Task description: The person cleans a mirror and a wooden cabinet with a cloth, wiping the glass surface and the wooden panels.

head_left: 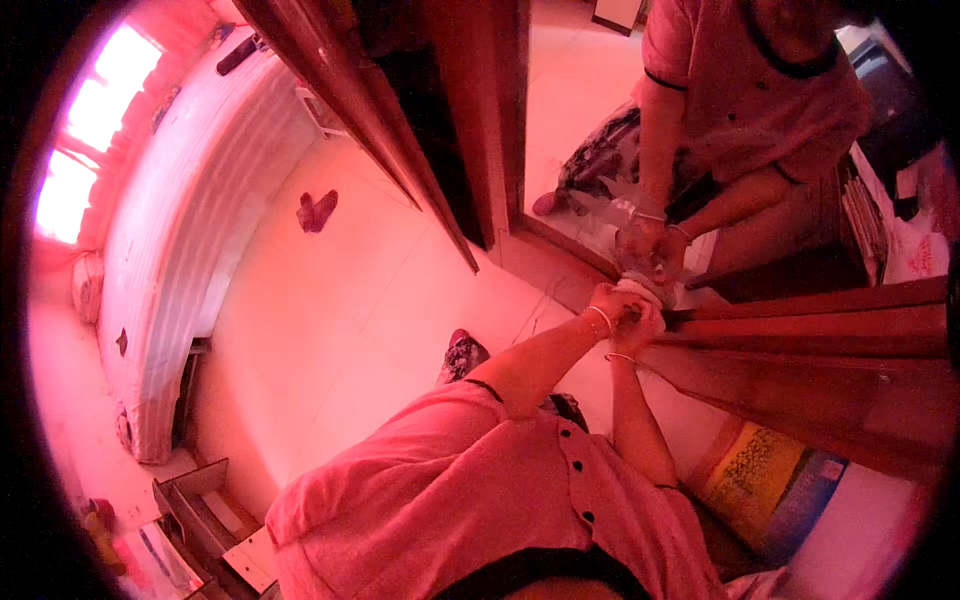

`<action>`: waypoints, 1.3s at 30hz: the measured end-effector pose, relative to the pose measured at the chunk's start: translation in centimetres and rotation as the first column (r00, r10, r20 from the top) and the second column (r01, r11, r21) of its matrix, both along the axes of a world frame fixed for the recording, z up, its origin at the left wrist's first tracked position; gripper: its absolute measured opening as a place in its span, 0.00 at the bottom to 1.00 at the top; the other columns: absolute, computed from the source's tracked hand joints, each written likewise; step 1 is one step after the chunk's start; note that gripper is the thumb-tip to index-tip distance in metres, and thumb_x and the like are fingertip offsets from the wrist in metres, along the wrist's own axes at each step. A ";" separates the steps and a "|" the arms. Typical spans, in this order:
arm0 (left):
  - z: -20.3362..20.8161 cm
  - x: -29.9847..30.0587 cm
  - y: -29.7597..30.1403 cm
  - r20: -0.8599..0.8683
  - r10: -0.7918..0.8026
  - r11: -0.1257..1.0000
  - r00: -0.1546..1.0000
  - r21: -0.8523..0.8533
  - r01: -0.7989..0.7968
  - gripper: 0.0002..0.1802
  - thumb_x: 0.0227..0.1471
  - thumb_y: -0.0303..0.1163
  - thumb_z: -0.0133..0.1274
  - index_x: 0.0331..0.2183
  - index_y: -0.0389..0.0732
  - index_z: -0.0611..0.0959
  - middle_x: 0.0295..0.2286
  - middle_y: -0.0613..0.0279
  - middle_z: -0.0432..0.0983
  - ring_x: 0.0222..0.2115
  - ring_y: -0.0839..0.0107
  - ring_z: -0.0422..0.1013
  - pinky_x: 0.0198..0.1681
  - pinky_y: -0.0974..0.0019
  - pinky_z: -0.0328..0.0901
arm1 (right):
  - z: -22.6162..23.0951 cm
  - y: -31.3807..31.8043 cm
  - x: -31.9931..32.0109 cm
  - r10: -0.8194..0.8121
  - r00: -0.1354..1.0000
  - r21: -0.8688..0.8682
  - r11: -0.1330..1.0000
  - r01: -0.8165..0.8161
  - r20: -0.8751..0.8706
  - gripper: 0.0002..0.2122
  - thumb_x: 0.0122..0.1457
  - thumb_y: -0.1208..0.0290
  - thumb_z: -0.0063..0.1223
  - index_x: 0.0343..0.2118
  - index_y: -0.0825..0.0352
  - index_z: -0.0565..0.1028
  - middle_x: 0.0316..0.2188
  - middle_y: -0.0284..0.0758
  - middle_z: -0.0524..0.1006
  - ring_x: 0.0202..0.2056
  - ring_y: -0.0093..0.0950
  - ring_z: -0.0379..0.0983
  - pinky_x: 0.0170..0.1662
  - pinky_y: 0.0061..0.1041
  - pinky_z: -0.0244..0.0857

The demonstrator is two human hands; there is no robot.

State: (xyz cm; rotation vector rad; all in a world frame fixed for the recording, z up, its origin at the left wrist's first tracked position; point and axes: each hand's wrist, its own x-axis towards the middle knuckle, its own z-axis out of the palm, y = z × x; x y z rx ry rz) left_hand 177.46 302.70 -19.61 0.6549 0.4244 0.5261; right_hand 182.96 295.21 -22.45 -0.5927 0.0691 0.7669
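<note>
My left hand (612, 301) and my right hand (648, 322) are close together at the lower edge of a large mirror (590, 100). Both are closed around a pale bunched cloth (640, 288), which is partly hidden by the fingers. The cloth is at or very near the glass; I cannot tell whether it touches. A bracelet is on each wrist. The mirror reflects my arms, my shirt and the two hands meeting. Red light tints everything.
The mirror sits in a dark wooden frame (800, 325), with an open wooden door (370, 120) to its left. A bed (190, 230) stands at the far left. A dark footwear-like item (317, 211) lies on the tiled floor. A yellow-and-blue package (770, 485) is at my right.
</note>
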 end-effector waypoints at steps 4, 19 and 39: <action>-8.3 -5.5 6.1 -0.039 0.209 0.947 0.977 -0.241 -0.212 0.08 0.45 0.27 0.54 0.29 0.35 0.83 0.27 0.57 0.79 0.28 0.68 0.74 0.35 0.67 0.69 | 1.5 7.4 -8.9 0.269 0.924 -0.266 0.944 -0.197 0.273 0.09 0.48 0.79 0.53 0.34 0.67 0.73 0.34 0.37 0.74 0.38 0.30 0.71 0.43 0.26 0.65; 7.1 -23.1 12.9 -0.135 0.137 0.985 0.981 0.122 -0.121 0.18 0.50 0.25 0.48 0.45 0.41 0.76 0.43 0.60 0.73 0.46 0.67 0.68 0.50 0.66 0.62 | 7.2 17.8 -18.9 0.459 0.625 -0.648 0.755 0.100 0.632 0.05 0.49 0.81 0.50 0.29 0.69 0.75 0.30 0.35 0.77 0.33 0.26 0.73 0.40 0.24 0.68; 33.0 -26.1 10.8 0.160 0.435 0.610 0.886 0.672 -0.421 0.21 0.56 0.30 0.50 0.50 0.36 0.68 0.46 0.57 0.68 0.47 0.68 0.65 0.52 0.66 0.59 | 35.7 16.5 -19.9 -0.053 0.252 0.041 0.998 0.052 0.966 0.10 0.59 0.77 0.48 0.43 0.68 0.66 0.45 0.34 0.68 0.44 0.24 0.65 0.50 0.24 0.61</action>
